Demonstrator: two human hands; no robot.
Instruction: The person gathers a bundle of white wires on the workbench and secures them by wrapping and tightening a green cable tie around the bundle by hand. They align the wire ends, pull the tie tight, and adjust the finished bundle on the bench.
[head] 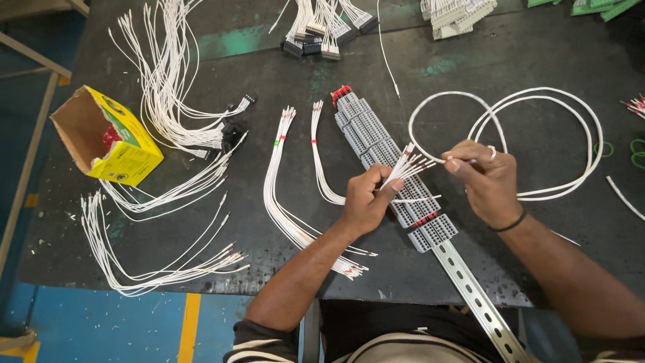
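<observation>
My left hand grips a small bundle of white wires whose ferruled ends fan out to the upper right. My right hand, with a ring and a dark wristband, pinches a single white wire at the tip of that bundle. This wire belongs to a looped white cable coiled on the dark table to the right. Both hands hover over a row of grey terminal blocks mounted on a metal rail that runs diagonally toward me.
Bundles of white wires lie left of the rail, more at far left and top left. An open yellow cardboard box lies at the left. Connectors with wires and grey parts sit at the back edge.
</observation>
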